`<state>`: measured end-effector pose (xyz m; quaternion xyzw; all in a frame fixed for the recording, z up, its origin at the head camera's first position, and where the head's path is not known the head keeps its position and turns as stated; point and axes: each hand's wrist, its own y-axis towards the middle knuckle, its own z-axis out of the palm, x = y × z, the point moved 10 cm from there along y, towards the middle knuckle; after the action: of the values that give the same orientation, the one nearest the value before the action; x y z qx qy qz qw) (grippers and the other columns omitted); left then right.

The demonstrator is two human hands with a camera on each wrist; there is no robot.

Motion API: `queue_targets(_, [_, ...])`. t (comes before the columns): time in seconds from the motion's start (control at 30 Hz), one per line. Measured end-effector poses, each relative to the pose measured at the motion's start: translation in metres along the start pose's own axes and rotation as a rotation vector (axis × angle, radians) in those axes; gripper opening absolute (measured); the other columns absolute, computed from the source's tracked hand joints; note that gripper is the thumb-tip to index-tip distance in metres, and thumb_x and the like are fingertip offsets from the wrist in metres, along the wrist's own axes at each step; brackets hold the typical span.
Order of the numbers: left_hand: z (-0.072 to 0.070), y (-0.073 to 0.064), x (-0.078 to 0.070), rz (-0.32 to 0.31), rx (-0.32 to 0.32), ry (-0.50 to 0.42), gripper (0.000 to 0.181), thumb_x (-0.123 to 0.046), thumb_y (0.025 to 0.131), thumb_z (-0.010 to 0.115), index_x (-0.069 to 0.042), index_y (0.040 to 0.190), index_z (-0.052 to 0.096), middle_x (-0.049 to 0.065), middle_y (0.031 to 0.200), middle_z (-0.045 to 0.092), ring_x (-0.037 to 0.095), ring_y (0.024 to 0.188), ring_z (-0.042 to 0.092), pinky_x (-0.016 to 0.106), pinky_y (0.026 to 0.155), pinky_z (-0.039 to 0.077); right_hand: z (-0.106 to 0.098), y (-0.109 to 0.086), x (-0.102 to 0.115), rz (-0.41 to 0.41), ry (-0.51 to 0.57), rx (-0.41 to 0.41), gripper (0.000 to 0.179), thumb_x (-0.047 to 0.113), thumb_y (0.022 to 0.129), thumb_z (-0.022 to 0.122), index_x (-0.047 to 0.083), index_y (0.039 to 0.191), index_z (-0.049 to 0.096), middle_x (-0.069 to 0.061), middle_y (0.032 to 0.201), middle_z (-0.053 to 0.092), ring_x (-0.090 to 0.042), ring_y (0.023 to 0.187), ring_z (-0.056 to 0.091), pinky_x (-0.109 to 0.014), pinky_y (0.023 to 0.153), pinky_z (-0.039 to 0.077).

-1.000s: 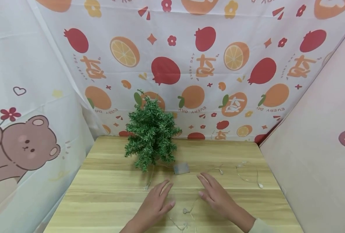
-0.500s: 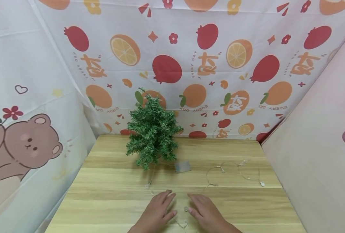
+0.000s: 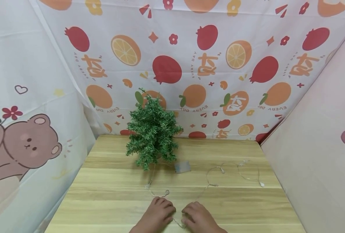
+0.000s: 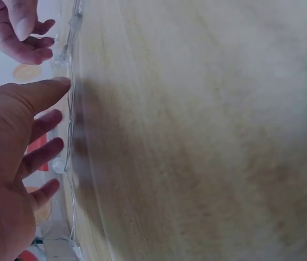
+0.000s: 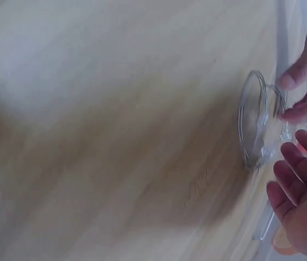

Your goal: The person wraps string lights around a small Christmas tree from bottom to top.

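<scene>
A thin string of fairy lights (image 3: 176, 222) with clear bulbs winds over the wooden table. My left hand (image 3: 157, 213) is low over the wire, fingers spread and loosely bent; in the left wrist view the wire (image 4: 70, 114) passes by the fingertips, and whether they touch it is unclear. Just right of it, my right hand (image 3: 199, 216) has its fingers relaxed and slightly bent, with nothing seen between them. Near it in the right wrist view stands a loose loop of wire (image 5: 241, 119). A clear bulb (image 3: 167, 192) lies beyond the left fingers.
A small green artificial Christmas tree (image 3: 153, 132) stands at the back left. Beside its base lies a flat translucent piece (image 3: 182, 167). More light wire (image 3: 243, 174) curves across the right side of the wooden table (image 3: 102, 181). Printed cloths (image 3: 172, 45) hang around it.
My right hand has moved left and nearer to me, closer to the left hand. My left hand has drawn slightly back, its fingers more bent. A bulb now shows beyond the left fingers.
</scene>
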<state>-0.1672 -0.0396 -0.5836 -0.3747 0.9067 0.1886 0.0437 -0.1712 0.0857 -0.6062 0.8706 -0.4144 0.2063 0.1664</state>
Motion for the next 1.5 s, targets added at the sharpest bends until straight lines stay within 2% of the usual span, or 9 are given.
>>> queue_targets(0.33, [0.005,0.006,0.003,-0.001,0.025,-0.044,0.005,-0.027,0.094,0.072,-0.026,0.098,0.075,-0.014,0.107,0.064,0.008,0.103,0.056,0.042,0.091,0.044,0.026,0.003,-0.007,0.172,-0.06,0.048,0.034,0.06,0.091,0.065,0.027,0.098,0.07,0.019,0.099,0.059,0.0,0.085,0.049,-0.026,0.073,0.043])
queue_targets(0.47, [0.006,0.007,0.002,0.018,0.012,-0.052,0.005,-0.027,0.091,0.074,-0.028,0.087,0.073,-0.016,0.101,0.063,0.006,0.1,0.053,0.041,0.091,0.044,0.03,0.004,-0.005,0.19,-0.103,0.014,0.033,0.06,0.09,0.066,0.028,0.095,0.068,0.016,0.097,0.055,-0.002,0.083,0.047,-0.027,0.071,0.042])
queue_targets(0.6, [0.007,0.008,-0.002,0.058,-0.012,0.014,0.007,-0.027,0.09,0.074,-0.028,0.084,0.071,-0.016,0.098,0.063,0.006,0.097,0.052,0.039,0.09,0.044,0.032,0.005,-0.003,0.192,-0.14,-0.016,0.032,0.058,0.091,0.066,0.027,0.097,0.069,0.013,0.099,0.057,-0.004,0.086,0.049,-0.028,0.072,0.043])
queue_targets(0.73, [0.006,0.01,-0.007,0.081,-0.031,0.071,0.007,-0.028,0.089,0.073,-0.027,0.083,0.07,-0.015,0.096,0.064,0.006,0.094,0.052,0.037,0.088,0.043,0.029,0.008,0.003,0.182,-0.159,-0.061,0.033,0.056,0.093,0.065,0.025,0.103,0.069,0.011,0.102,0.061,-0.007,0.089,0.052,-0.029,0.074,0.045])
queue_targets(0.83, [0.003,0.011,-0.009,0.073,-0.034,0.051,0.006,-0.027,0.091,0.072,-0.026,0.086,0.07,-0.017,0.092,0.065,0.005,0.091,0.051,0.037,0.089,0.043,0.024,0.009,0.008,0.178,-0.161,-0.108,0.034,0.053,0.094,0.065,0.021,0.107,0.07,0.013,0.1,0.062,-0.005,0.086,0.049,-0.027,0.072,0.042])
queue_targets(1.0, [-0.002,0.016,-0.012,0.054,-0.047,-0.017,0.005,-0.025,0.096,0.068,-0.026,0.091,0.07,-0.02,0.086,0.063,0.004,0.086,0.046,0.035,0.091,0.04,0.007,0.006,0.017,0.126,-0.168,-0.267,0.018,0.041,0.091,0.072,0.024,0.09,0.072,0.019,0.08,0.061,-0.001,0.073,0.046,-0.021,0.067,0.035])
queue_targets(1.1, [-0.005,0.018,-0.013,0.045,-0.074,-0.034,0.006,-0.027,0.098,0.066,-0.027,0.092,0.068,-0.019,0.087,0.064,0.005,0.087,0.047,0.035,0.093,0.039,-0.003,0.003,0.02,0.091,-0.141,-0.346,0.012,0.034,0.091,0.074,0.025,0.083,0.071,0.02,0.078,0.066,0.001,0.071,0.052,-0.022,0.068,0.037])
queue_targets(1.3, [-0.015,0.016,-0.011,0.024,-0.171,-0.063,0.004,-0.028,0.096,0.069,-0.026,0.094,0.072,-0.018,0.09,0.07,0.007,0.096,0.059,0.036,0.094,0.043,-0.024,-0.003,0.024,0.046,-0.06,-0.418,0.006,0.02,0.093,0.073,0.02,0.087,0.075,0.014,0.085,0.074,0.0,0.075,0.064,-0.027,0.074,0.047])
queue_targets(1.5, [-0.027,0.013,-0.011,0.049,-0.317,-0.078,0.008,-0.023,0.084,0.081,-0.025,0.089,0.076,-0.018,0.082,0.071,0.008,0.089,0.057,0.033,0.086,0.043,-0.038,-0.001,0.013,0.125,0.025,-0.342,0.009,0.025,0.097,0.068,0.022,0.092,0.075,0.018,0.088,0.071,0.002,0.081,0.056,-0.028,0.078,0.048])
